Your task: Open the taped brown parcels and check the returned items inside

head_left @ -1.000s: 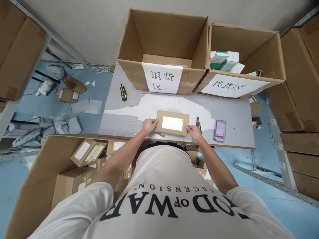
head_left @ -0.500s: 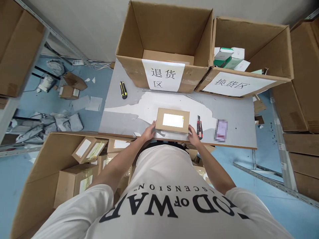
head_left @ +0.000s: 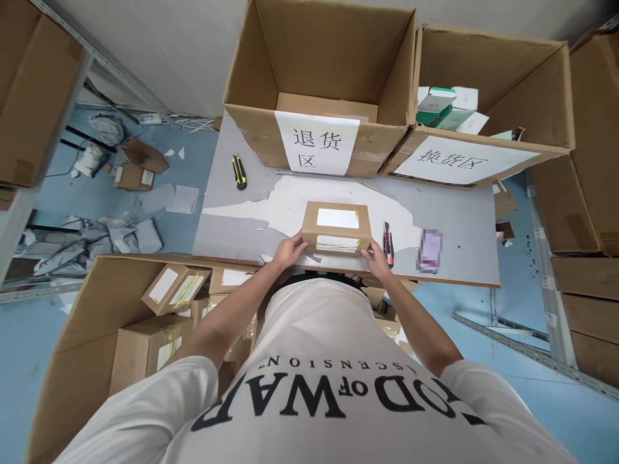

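A small brown cardboard box (head_left: 309,222) with white labels on its top and near side is held between my two hands at the table's front edge. My left hand (head_left: 291,250) grips its lower left corner, and my right hand (head_left: 376,258) grips the lower right corner. The near side faces me, so the box looks tilted back. Just right of it lies a red and black utility knife (head_left: 388,245). Farther right is a blurred-out purple item (head_left: 430,251). A yellow and black utility knife (head_left: 238,172) rests at the table's left.
Two large open cartons with Chinese signs, the left carton (head_left: 382,145) and the right carton (head_left: 541,138), stand along the back of the table (head_left: 464,219). The right one holds white and green boxes (head_left: 447,109). Below left, a big carton (head_left: 72,361) contains several parcels (head_left: 145,351).
The small box has tipped back between my hands, so its near side and the label there now show. My fingers have moved slightly with it.
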A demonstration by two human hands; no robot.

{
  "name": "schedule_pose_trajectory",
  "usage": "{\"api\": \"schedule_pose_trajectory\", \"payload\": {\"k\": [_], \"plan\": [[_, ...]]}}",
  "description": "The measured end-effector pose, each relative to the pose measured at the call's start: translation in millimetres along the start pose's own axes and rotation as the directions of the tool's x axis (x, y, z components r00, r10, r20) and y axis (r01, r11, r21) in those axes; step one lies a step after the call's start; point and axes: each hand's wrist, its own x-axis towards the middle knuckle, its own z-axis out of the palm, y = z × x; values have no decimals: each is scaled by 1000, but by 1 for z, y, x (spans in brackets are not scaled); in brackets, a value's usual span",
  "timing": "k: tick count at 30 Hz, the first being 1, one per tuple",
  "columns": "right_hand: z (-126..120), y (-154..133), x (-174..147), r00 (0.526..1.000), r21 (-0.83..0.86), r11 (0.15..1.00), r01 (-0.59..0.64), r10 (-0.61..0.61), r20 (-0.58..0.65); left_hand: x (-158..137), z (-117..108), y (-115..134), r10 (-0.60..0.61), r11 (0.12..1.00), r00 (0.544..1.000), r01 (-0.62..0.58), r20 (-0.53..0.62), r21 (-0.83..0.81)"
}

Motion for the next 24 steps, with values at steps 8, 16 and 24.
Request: {"api": "schedule_pose_trajectory", "payload": {"k": [8, 16, 24], "plan": [[-26, -37, 16, 1000, -219, 976, 18, -13, 23, 18, -16, 29, -109, 980, 981, 133, -160, 150], [-28, -31, 25, 996, -110, 991, -73, 78, 46, 30, -7, 20, -148, 985, 972, 161, -182, 62], [-23, -4, 14, 975, 153, 963, -220, 210, 78, 10, 4, -20, 109, 987, 991, -117, -74, -111]]}}
